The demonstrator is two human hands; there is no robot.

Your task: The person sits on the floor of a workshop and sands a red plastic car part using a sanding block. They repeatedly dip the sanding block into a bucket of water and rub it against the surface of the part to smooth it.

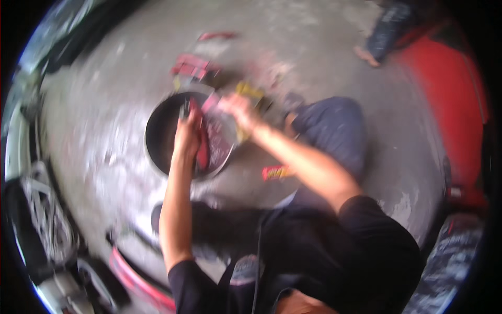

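A round dark basin (161,137) stands on the floor in front of me, with cloudy reddish liquid in its right part. My left hand (187,135) is closed around a long red part (203,149) held over the basin; the part's exact kind is not clear. Over the basin's right rim, my right hand (239,109) has its fingers closed on a small pink piece (212,103), blurred by motion, perhaps a pad or cloth. A yellow object (250,91) lies just beyond the right hand, too smeared to name.
Red parts (193,66) and a thin red strip (217,36) lie beyond the basin. A red and yellow packet (276,172) is near my right knee. Another person's leg (387,32) shows at far right, beside a large red panel (444,99). A wheel (48,214) stands left.
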